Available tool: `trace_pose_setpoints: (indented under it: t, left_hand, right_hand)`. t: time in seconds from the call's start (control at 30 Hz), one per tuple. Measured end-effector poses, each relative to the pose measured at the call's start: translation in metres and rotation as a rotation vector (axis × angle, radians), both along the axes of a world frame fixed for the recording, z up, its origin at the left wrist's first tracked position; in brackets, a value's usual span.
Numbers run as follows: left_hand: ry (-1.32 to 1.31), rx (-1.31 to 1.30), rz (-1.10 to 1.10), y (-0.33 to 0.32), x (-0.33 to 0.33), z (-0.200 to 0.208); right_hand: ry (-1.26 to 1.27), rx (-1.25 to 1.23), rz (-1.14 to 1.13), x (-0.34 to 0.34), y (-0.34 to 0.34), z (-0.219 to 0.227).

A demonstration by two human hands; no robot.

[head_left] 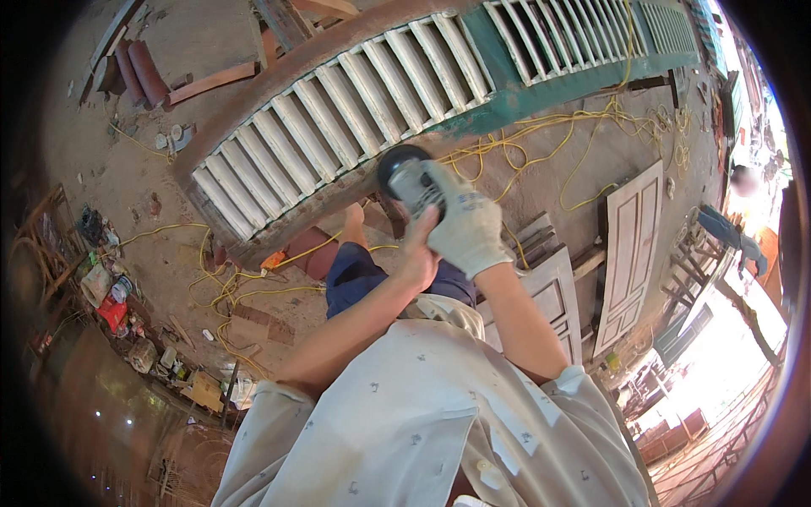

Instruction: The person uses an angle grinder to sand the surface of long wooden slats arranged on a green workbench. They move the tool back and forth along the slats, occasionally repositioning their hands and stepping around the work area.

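An angle grinder with a black round head is held against the near edge of a long louvred shutter. My right hand, in a white work glove, is closed around the grinder's body. My bare left hand grips the rear of the grinder just beside it, its fingers partly hidden. The shutter has whitish slats. Its frame is brown and bare-looking along the left part and green toward the right. Blur at the grinder's head hides whether the disc touches the wood.
Tangled yellow cords lie on the dirt floor beyond the shutter and at left. Grey panelled doors rest at the right. Brown curved pieces lie at the upper left. Clutter with a red bag lines the left side.
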State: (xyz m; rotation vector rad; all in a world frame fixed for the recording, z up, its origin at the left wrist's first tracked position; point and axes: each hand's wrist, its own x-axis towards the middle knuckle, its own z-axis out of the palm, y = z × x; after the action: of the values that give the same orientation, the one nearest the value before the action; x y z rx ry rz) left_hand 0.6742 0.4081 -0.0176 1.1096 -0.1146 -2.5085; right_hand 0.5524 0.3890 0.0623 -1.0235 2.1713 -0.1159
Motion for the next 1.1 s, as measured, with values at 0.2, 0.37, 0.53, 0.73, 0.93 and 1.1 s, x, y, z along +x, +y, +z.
trace_pose_setpoints:
  t: [0.2, 0.37, 0.53, 0.73, 0.93, 1.1]
  left_hand:
    - [0.022, 0.148, -0.392, 0.0, -0.077, 0.028]
    - [0.074, -0.025, -0.41, 0.027, -0.086, 0.046]
    - [-0.023, -0.038, -0.323, 0.043, -0.089, 0.056]
    - [-0.067, -0.087, -0.323, 0.056, -0.081, 0.063]
    - [-0.041, -0.18, -0.382, 0.047, -0.075, 0.075]
    - [-0.02, -0.143, -0.355, 0.046, -0.049, 0.069]
  right_hand:
    - [0.097, -0.148, -0.263, -0.066, 0.046, 0.005]
    - [0.07, -0.371, -0.438, -0.071, 0.089, 0.035]
    - [-0.014, -0.538, -0.364, -0.083, 0.118, 0.02]
    - [-0.169, -0.463, -0.351, -0.089, 0.117, 0.028]
    - [-0.256, -0.383, -0.418, -0.081, 0.105, 0.048]
    - [-0.221, -0.324, -0.382, -0.06, 0.097, 0.044]
